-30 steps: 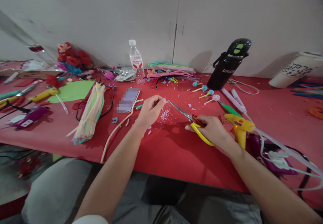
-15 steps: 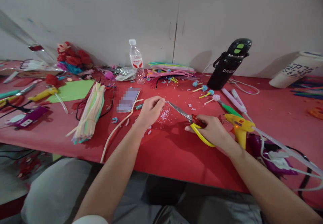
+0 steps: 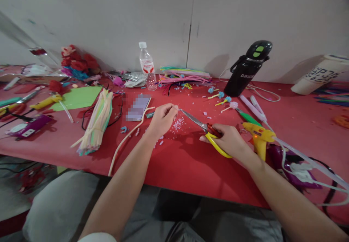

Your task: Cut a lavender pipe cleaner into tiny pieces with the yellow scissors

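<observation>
My right hand (image 3: 230,140) grips a pair of scissors (image 3: 195,119) with yellow and red handles, the blades pointing left and nearly closed. At their tips, my left hand (image 3: 165,118) is closed in a pinch; the bit between thumb and forefinger is small, pale and mostly hidden. Just below the fingertips lies a scatter of tiny pale pink clippings (image 3: 178,124) on the red table (image 3: 185,173). A long cream pipe cleaner (image 3: 122,142) runs along the table left of my left hand.
A bundle of pale pipe cleaners (image 3: 96,122) and a phone (image 3: 138,107) lie leftward. Behind stand a plastic bottle (image 3: 147,67) and a black flask (image 3: 244,71). Small flower-like pieces (image 3: 227,99) lie right of centre. A yellow glue gun (image 3: 259,136) stands beside my right forearm.
</observation>
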Motion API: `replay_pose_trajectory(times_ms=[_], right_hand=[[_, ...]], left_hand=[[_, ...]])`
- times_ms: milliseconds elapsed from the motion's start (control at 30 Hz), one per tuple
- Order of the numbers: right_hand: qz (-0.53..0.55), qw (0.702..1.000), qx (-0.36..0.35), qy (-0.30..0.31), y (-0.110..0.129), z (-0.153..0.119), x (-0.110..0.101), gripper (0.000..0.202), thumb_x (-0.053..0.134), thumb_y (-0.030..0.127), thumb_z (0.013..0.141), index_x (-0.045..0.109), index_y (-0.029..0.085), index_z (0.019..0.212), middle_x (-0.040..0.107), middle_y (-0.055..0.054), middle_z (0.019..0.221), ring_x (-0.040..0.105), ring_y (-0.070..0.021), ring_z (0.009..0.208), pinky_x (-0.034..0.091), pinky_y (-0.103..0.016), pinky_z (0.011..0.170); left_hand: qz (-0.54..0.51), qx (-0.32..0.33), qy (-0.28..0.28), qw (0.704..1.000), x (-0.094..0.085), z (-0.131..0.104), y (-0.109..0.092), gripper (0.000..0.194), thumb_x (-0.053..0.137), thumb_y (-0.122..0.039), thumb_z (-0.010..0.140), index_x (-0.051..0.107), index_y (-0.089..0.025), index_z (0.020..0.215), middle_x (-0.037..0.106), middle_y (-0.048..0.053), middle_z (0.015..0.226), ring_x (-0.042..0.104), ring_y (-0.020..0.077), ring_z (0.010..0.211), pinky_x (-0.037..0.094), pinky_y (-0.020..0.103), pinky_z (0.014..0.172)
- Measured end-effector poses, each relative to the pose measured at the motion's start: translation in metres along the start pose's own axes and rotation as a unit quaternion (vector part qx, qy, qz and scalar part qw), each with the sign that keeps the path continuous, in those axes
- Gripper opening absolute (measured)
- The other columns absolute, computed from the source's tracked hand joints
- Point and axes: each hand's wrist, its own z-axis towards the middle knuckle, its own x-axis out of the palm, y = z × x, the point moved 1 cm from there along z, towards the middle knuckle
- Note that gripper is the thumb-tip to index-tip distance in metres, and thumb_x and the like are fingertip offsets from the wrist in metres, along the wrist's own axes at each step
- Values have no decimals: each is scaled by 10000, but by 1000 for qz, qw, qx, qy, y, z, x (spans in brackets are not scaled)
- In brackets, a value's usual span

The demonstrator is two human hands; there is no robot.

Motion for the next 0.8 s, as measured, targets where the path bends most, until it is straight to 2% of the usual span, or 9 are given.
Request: replay_pose_trajectory(times_ms=[167, 433, 800], right_hand=[[7, 1000, 8, -4, 4, 0, -2, 515, 682, 594, 658, 372, 186, 607, 284, 49, 587, 251, -90, 557, 230, -209, 456], [4, 1000, 1, -3, 0, 0, 0, 518, 667, 625, 657, 404, 181, 607, 303, 44, 581, 260, -92, 555, 240, -208, 452], [6, 1000, 4, -6, 1, 0, 0, 529, 654, 645, 653, 394, 187, 605, 300, 45, 579, 259, -94, 550, 238, -213, 447]], left_hand=[[6, 3, -8, 1000, -1, 1, 1, 356, 456, -367, 877, 459, -161, 587, 415, -34, 506, 381, 74, 461, 283, 221, 467], [-1, 0, 0, 1000, 0, 0, 1, 355, 462, -362, 876, 452, -163, 582, 403, -37, 503, 364, 69, 453, 271, 221, 458], [13, 5, -19, 1000, -1, 0, 2, 349, 470, -354, 862, 452, -164, 571, 398, -37, 489, 371, 72, 448, 273, 225, 457]])
